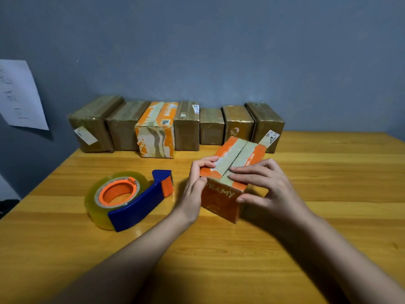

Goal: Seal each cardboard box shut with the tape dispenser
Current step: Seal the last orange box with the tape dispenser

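Orange box mid-desk, flaps closed but seam untaped. Left hand pinching its near left corner; right hand with fingers flat, slightly spread, pressing right flap. Dispenser just left of box, untouched. Best: keep flaps flush, fetch dispenser, tape along seam. Behind box: seven more boxes.

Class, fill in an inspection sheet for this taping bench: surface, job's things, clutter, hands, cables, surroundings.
Surface: wooden table.
Job's things: orange box in front, flaps closed, centre seam visible; tape dispenser lying to its left, untouched; row of seven boxes along the wall.
Clutter: nothing seen.
Hands: left hand grips the box's left edge; right hand presses flat fingers on the top flaps.
Cables: nothing seen.
Surroundings: grey wall; paper sheet stuck on it at left.
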